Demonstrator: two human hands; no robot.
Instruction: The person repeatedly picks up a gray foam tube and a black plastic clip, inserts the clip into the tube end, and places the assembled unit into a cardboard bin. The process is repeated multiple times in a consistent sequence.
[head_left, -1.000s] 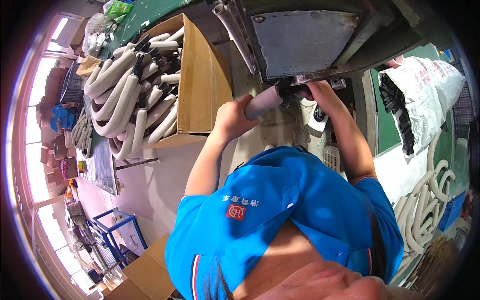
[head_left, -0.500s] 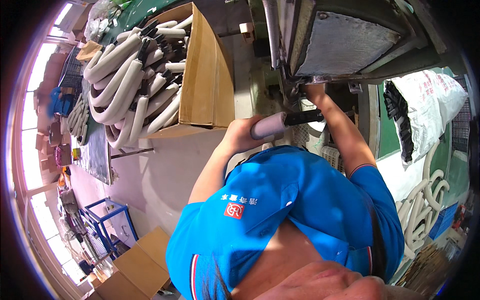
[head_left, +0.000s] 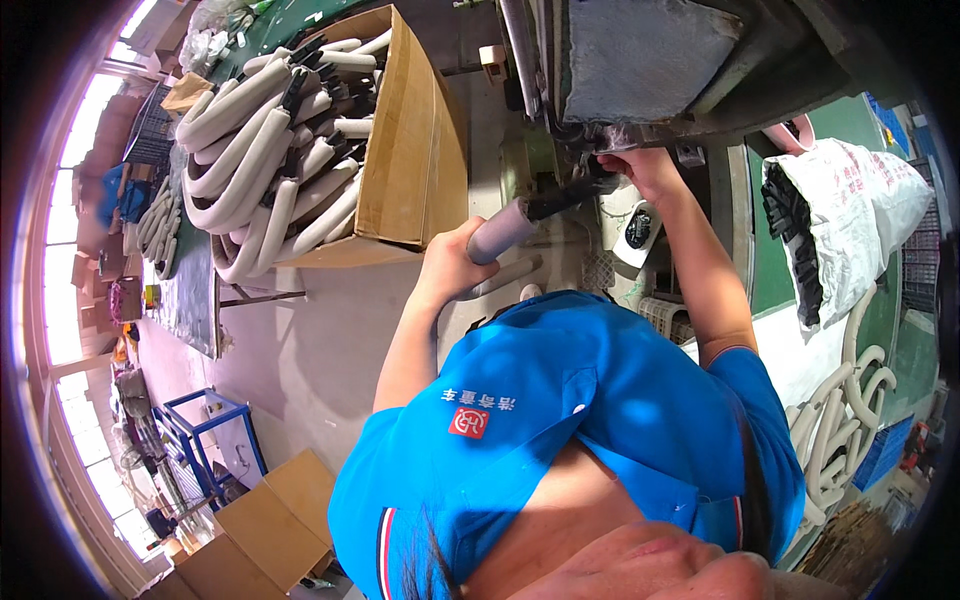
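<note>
My left hand [head_left: 450, 262] is wrapped round a tube with a grey foam sleeve [head_left: 502, 230]. From the sleeve a black end piece [head_left: 568, 196] points up and right, to the underside of a machine. Close to that tip, beneath the machine's metal body [head_left: 650, 60], my right hand [head_left: 642, 172] has its fingers curled in. What those fingers hold, if anything, is hidden. Behind my left hand, the lower part of the grey tube bends back toward my body.
A cardboard box [head_left: 425, 150] on the left table is heaped with bent, foam-covered tubes [head_left: 240, 170]. A white sack [head_left: 850, 215] with black parts at its mouth lies at the right, above more pale tubes [head_left: 835, 430]. A blue metal frame [head_left: 215, 430] stands lower left.
My left hand has moved slightly left and the tube now tilts more steeply, its black end up by the machine. My right hand has come slightly down, its fingers now more visible.
</note>
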